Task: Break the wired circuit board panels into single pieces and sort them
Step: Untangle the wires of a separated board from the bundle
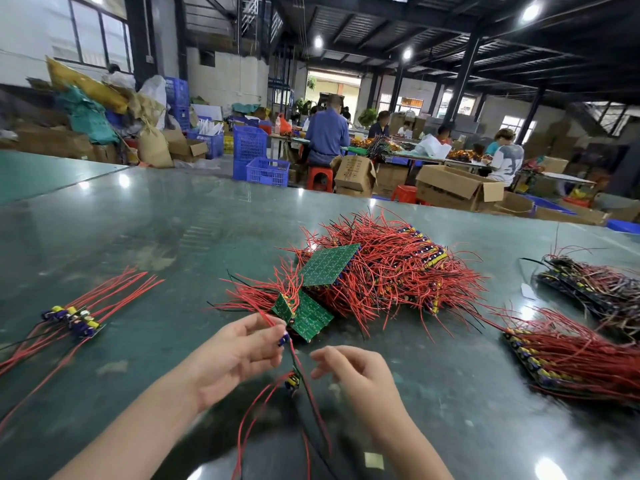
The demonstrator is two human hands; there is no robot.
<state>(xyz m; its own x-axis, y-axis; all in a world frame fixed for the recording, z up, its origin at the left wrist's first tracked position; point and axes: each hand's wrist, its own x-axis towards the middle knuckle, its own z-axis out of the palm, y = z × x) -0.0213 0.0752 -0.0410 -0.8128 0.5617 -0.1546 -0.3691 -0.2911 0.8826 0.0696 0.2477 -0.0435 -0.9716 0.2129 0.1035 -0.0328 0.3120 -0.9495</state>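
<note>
Fingers of the left hand pinch a small board piece by its red wires, holding it clear of the surface. Right hand hangs loosely curled, grasping nothing; a single piece sits just below it, looks freshly dropped. Partly broken panel lies just ahead, against the main wired pile, within reach for the next snap. Finished singles sit well apart on the left, likely the sorted group. More panels wait at right.
</note>
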